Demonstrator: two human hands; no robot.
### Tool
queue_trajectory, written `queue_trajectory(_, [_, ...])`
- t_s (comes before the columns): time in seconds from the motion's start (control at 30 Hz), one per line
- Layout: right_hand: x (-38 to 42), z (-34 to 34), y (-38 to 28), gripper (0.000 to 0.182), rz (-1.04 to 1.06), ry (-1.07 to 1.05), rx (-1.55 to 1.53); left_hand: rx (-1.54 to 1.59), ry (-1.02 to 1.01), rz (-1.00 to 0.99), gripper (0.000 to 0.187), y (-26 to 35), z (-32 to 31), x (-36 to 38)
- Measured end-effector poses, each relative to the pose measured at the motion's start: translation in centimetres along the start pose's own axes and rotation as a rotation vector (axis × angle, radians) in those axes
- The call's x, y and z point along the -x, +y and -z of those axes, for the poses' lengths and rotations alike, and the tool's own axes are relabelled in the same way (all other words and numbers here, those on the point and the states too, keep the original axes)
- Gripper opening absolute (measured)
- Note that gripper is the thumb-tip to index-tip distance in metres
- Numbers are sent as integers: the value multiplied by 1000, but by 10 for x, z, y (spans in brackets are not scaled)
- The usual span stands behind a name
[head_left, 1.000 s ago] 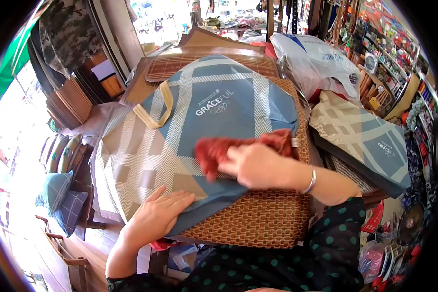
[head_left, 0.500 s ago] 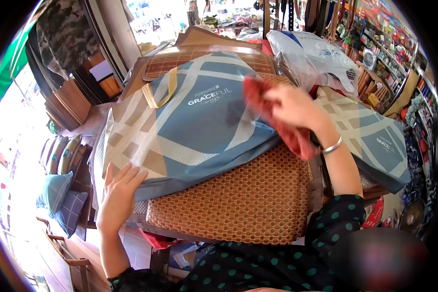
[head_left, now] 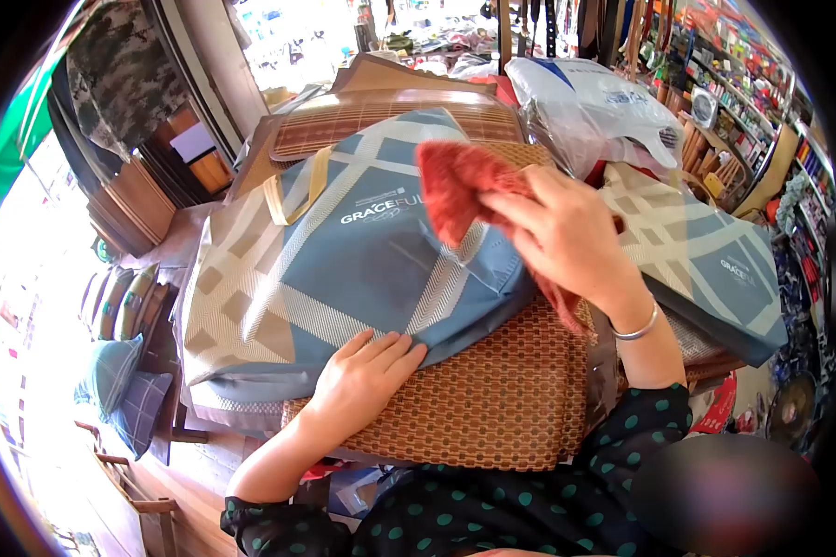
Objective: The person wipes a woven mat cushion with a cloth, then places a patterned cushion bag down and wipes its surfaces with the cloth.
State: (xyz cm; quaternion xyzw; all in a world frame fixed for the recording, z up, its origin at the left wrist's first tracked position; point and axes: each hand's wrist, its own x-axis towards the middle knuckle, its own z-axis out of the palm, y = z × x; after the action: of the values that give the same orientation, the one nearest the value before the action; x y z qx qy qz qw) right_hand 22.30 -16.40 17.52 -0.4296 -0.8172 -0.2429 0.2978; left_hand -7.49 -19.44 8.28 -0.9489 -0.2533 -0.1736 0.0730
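Fingers of our right hand [head_left: 581,239] grip red cloth [head_left: 469,178] over right end of blue-beige GRACEFUL bag [head_left: 358,255]; our left hand [head_left: 360,385] rests, fingers outstretched on bag's near edge, woven mat [head_left: 497,399] underneath.

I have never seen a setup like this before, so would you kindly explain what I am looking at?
There is no robot here: these are one person's two bare hands, reaching in from dark sleeves with green dots. The view comes from a single camera worn on that person's head, looking forward and down.

In front lies a large blue-and-beige bag printed "GRACEFUL", on top of a brown woven mat. A similar bag lies to the right, with a white plastic bag beyond.

The left hand rests with spread fingers on the large bag's near edge and grips nothing. The right hand holds a red cloth at the bag's right part; whether the cloth touches it is hard to tell.
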Motion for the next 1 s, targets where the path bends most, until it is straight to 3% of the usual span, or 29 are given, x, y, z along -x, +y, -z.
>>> queue_trajectory(0.03, [0, 3, 2, 31, 41, -18, 42, -2, 0, 6, 42, -2, 4, 4])
queue_trajectory(0.1, [13, -21, 6, 26, 233, -306, -71, 41, -8, -46, 35, -4, 15, 12])
queue_trajectory(0.13, [21, -34, 5, 24, 240, -514, -217, 43, -10, -54, 35, -6, 18, 17])
queue_trajectory(0.23, [16, -54, 14, 25, 55, -646, -279, 53, -41, -30, 32, -13, 26, 35])
queue_trajectory(0.37, [10, -95, 74, 32, -144, -418, -198, 140, -68, 66, 28, -21, 44, 57])
queue_trajectory(0.43, [12, -114, 89, 31, -101, -316, -70, 171, -178, 203, 31, -35, 57, 72])
queue_trajectory(0.47, [9, -109, 80, 31, -99, -390, -111, 203, -154, 358, 33, -43, 58, 84])
queue_trajectory(0.53, [6, -90, 48, 31, -50, -547, -227, 81, -250, 502, 50, -44, 75, 88])
queue_trajectory(0.57, [-3, -70, 26, 37, -65, -743, -324, 39, -263, 553, 61, -36, 82, 80])
queue_trajectory(0.67, [5, -48, -29, 33, 246, -824, -794, 187, -295, 322, 82, -3, 69, 52])
queue_trajectory(0.77, [8, -50, -50, 30, 262, -811, -603, 267, -380, 211, 79, 8, 59, 44])
queue_trajectory(0.83, [-4, -69, -31, 28, 92, -784, -377, 269, -382, 206, 77, 6, 59, 50])
queue_trajectory(1.0, [-11, -132, 65, 22, -247, -461, 90, 267, -327, 179, 72, 4, 57, 58])
